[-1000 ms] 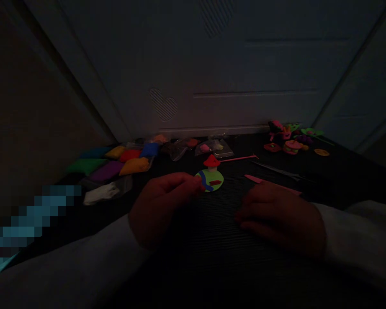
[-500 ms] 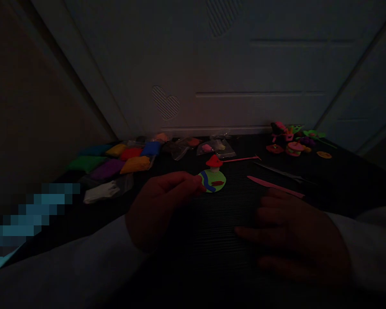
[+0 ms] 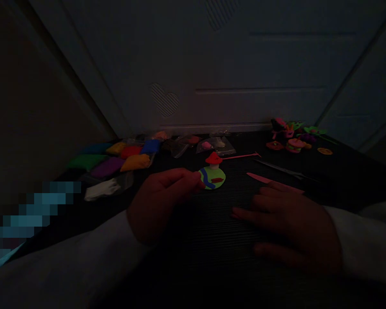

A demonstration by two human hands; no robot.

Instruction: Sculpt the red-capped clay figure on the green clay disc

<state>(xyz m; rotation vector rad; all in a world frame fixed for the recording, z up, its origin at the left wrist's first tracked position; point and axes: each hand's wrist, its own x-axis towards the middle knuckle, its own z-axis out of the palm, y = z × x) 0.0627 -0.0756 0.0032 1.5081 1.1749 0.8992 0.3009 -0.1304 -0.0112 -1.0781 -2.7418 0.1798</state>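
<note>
Between its thumb and fingers, my left hand (image 3: 165, 199) pinches the left edge of a round green clay disc (image 3: 221, 173). A blue wavy strip (image 3: 208, 180) and a small brown-red piece (image 3: 216, 180) lie on the disc. At its far edge stands a clay mushroom (image 3: 214, 159) with a red cap and pale stem. My right hand (image 3: 292, 229) is to the right over the dark table, fingers spread and nothing seen in them. Just beyond its knuckles is a pink clay knife (image 3: 260, 177), partly hidden by the hand.
Bags of coloured clay, such as a green bag (image 3: 86, 162) and a white bag (image 3: 103, 189), lie at left. Scissors (image 3: 283, 170) and a thin pink tool (image 3: 241, 156) lie farther back. Several clay figures, including a pink layered one (image 3: 295, 146), stand at back right. A white panel (image 3: 228, 103) rises behind.
My right hand has shifted slightly left and away from me, covering more of the pink knife. My left hand keeps its pinch on the disc.
</note>
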